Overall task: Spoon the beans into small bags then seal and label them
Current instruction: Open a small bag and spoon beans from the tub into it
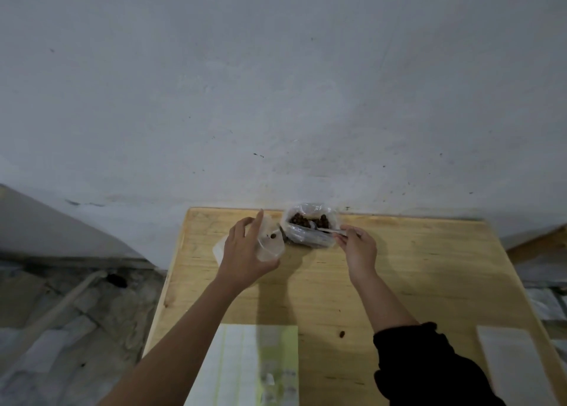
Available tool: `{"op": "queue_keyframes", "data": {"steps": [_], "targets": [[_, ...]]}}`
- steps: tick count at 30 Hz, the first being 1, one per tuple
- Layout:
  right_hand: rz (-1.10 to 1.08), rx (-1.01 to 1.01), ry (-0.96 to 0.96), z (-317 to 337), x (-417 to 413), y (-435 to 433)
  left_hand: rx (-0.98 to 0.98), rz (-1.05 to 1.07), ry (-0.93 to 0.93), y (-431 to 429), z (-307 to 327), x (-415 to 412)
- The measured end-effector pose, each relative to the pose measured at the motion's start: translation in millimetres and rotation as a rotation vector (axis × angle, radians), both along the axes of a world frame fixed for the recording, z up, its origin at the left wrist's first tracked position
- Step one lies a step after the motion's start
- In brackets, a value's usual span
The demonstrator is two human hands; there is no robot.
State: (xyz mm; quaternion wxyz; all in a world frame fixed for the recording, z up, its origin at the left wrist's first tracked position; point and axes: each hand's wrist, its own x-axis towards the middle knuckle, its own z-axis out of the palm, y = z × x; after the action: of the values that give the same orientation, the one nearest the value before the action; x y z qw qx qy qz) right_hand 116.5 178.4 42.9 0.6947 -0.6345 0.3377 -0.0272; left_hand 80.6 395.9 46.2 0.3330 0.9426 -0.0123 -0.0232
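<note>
pinching the thin handle of a spoon [325,230] between thumb and fingertips of the right hand [358,247], at about 1 o'clock on the worktop [414,276]. dipping the spoon's far end into a crumpled clear big bag [311,237] at 12 o'clock, hard against the wall [276,83], with brown beans [306,220] heaped inside. cannot make out the bowl of the spoon, lost among beans and glare on the plastic.

gripping a small bag [271,247] with the left hand [244,253] at 11 o'clock, just beside the big bag on its 9 o'clock side. curled round the near side with thumb and lower fingers, with one finger stretched up past the open mouth. one or two dark beans visible through the clear wall, too blurred to count. cannot tell whether resting on the worktop or lifted off it.

mostly hidden under the left hand and small bag: a pale flat thing [218,249], too covered to identify.

one loose bean [341,333] toward 5 o'clock, well apart from both hands.

cut off by the bottom edge at 6 o'clock: a white and yellow-green sheet [245,359], with print too smeared to read. cut off likewise at 4 o'clock: a plain white strip [515,362].

black sleeve [423,372] over the right forearm, running out of view at the bottom.
</note>
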Motion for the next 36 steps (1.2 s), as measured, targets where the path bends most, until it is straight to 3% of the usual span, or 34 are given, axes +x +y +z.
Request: {"op": "queue_keyframes", "data": {"steps": [8, 13, 24, 32, 36], "targets": [[-0.142, 0.197, 0.032, 13, 1, -13, 0.044, -0.033, -0.011, -7, -4, 9], [-0.162, 0.232, -0.061, 35, 0, -25, 0.100, -0.021, -0.019, -19, -1, 19], [0.265, -0.020, -0.220, 66, -11, -26, 0.064, -0.084, -0.009, -51, 1, 26], [-0.040, -0.037, -0.244, 58, -5, -39, 0.014, -0.031, -0.066, -33, 5, 24], [-0.045, 0.003, -0.161, 40, -5, -31, -0.026, -0.017, -0.073, -22, 6, 23]]}}
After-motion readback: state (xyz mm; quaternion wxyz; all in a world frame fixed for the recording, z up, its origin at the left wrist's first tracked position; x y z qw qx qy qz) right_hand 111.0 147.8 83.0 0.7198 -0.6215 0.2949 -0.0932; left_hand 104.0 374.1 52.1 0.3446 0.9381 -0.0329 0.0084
